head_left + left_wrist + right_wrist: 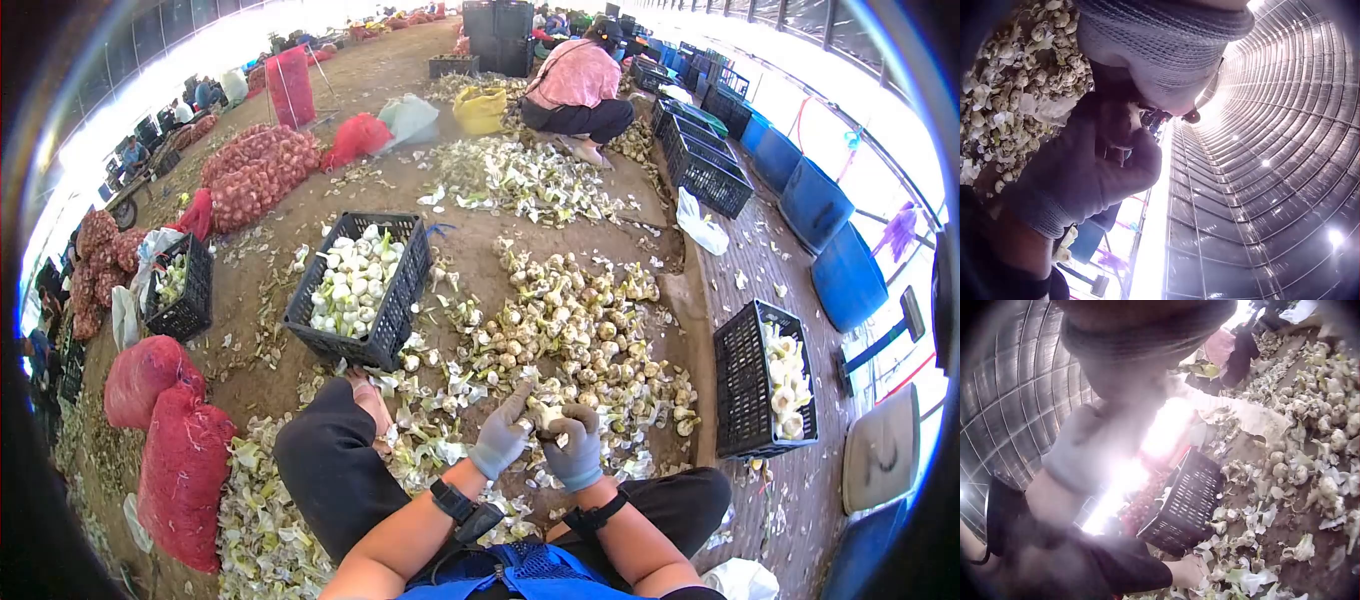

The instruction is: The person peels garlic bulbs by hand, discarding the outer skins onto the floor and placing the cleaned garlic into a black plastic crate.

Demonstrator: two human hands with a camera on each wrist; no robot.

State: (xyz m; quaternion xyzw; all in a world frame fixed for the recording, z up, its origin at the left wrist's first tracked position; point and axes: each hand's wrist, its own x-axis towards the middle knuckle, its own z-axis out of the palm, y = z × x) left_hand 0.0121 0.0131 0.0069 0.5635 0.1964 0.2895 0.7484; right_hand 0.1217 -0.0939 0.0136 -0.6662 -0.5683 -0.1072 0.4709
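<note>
In the head view a garlic bulb is held between two gloved hands above the ground. The left hand pinches it from the left, and the right hand has its fingers curled at its right side. In the left wrist view the left hand is at the top and the right hand below it, close together; the bulb is mostly hidden. Glare washes out the hands in the right wrist view. Just beyond them lies a heap of untrimmed garlic bulbs.
A black crate of white bulbs stands ahead to the left, another crate to the right. Loose peels cover the ground by red net sacks. Another person squats further off; blue barrels line the right.
</note>
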